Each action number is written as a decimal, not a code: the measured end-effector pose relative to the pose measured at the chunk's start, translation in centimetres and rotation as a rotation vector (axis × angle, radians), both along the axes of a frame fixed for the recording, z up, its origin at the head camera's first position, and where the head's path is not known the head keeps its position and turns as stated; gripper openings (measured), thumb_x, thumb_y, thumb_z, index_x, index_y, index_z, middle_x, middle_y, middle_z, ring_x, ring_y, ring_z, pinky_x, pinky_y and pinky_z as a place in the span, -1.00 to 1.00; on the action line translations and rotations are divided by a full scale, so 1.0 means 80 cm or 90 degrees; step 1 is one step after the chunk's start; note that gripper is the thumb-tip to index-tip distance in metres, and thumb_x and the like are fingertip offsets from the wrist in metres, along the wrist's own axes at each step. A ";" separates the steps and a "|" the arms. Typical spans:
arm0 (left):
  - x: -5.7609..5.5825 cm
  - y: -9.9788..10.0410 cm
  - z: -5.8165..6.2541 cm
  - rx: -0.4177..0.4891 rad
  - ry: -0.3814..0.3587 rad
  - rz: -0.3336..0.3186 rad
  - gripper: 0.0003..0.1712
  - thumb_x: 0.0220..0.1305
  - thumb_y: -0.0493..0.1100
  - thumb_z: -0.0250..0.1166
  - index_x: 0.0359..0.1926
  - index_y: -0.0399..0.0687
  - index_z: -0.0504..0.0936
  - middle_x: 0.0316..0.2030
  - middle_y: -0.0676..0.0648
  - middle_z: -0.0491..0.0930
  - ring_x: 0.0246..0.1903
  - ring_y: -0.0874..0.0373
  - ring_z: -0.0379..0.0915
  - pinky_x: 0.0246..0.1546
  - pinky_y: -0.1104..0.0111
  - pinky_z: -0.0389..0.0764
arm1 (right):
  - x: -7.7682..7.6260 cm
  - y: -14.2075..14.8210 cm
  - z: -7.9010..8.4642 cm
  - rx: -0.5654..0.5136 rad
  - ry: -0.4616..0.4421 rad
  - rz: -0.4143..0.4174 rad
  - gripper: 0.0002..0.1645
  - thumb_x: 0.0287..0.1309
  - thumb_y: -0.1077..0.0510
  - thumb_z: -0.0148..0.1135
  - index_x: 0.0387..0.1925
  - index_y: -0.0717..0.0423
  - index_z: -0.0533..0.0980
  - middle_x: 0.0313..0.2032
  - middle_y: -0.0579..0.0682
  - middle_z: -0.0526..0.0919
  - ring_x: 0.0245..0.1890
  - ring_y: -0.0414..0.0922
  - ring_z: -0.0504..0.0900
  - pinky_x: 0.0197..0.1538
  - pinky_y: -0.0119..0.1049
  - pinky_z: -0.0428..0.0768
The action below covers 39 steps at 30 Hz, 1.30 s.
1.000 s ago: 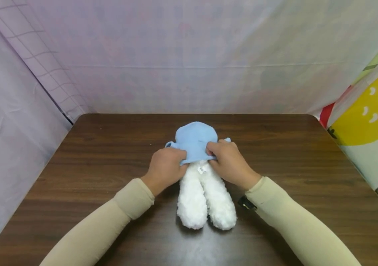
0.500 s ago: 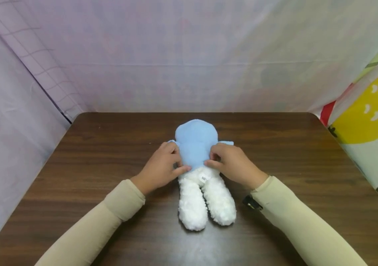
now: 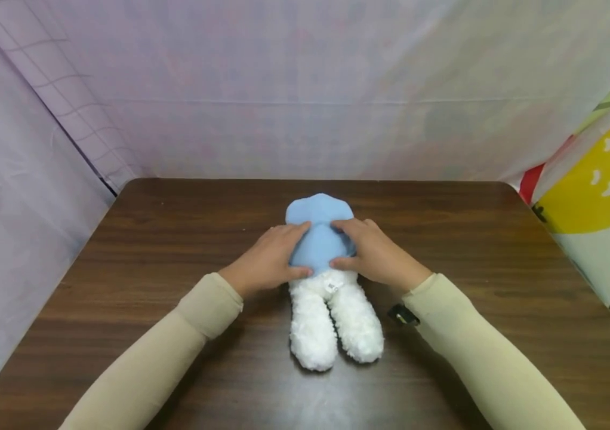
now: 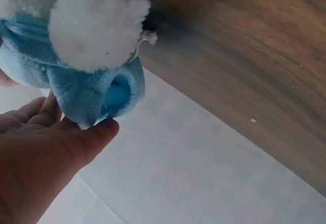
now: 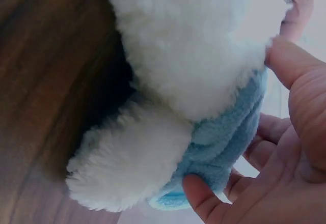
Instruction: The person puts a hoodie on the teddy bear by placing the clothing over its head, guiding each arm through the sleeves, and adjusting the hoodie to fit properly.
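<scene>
A white fluffy plush toy (image 3: 313, 328) lies on the brown table, legs toward me, a small white tag (image 3: 332, 287) at its rear. Light blue hooded clothing (image 3: 317, 248) covers its upper body. My left hand (image 3: 264, 257) rests along the clothing's left side, fingers spread, thumb at the hem. Opposite it, my right hand (image 3: 380, 251) lies the same way on the right side. In the left wrist view, fingertips touch a blue sleeve (image 4: 76, 94) below a white fluffy part with a short cord (image 4: 147, 38). The right wrist view shows relaxed fingers against the blue cloth (image 5: 224, 137).
The wooden table (image 3: 138, 286) reaches to a pale curtain (image 3: 294, 101) at the back and a grey-white sheet (image 3: 9, 179) on the left. A patterned cloth with a yellow shape (image 3: 595, 185) hangs on the right. A dark wrist device (image 3: 404, 315) shows by the right sleeve.
Both hands have let go of the hem, which now lies lower and flatter over the plush toy's back. Their fingers have moved from pinching the cloth to spreading along its sides.
</scene>
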<state>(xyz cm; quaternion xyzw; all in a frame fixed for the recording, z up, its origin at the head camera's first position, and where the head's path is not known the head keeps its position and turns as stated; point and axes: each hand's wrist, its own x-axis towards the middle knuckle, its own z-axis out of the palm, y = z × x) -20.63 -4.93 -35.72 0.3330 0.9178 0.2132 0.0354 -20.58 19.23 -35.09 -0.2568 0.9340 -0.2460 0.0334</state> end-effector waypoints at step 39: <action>0.023 0.006 -0.018 0.051 0.151 0.046 -0.57 0.21 0.01 0.45 -0.02 -0.11 0.56 -0.14 -0.04 0.55 -0.15 0.07 0.46 -0.09 0.19 0.49 | 0.019 -0.006 -0.013 0.011 0.140 0.018 -0.67 0.17 0.11 0.44 -0.21 0.18 0.46 -0.36 0.03 0.50 -0.40 -0.08 0.47 -0.31 -0.17 0.50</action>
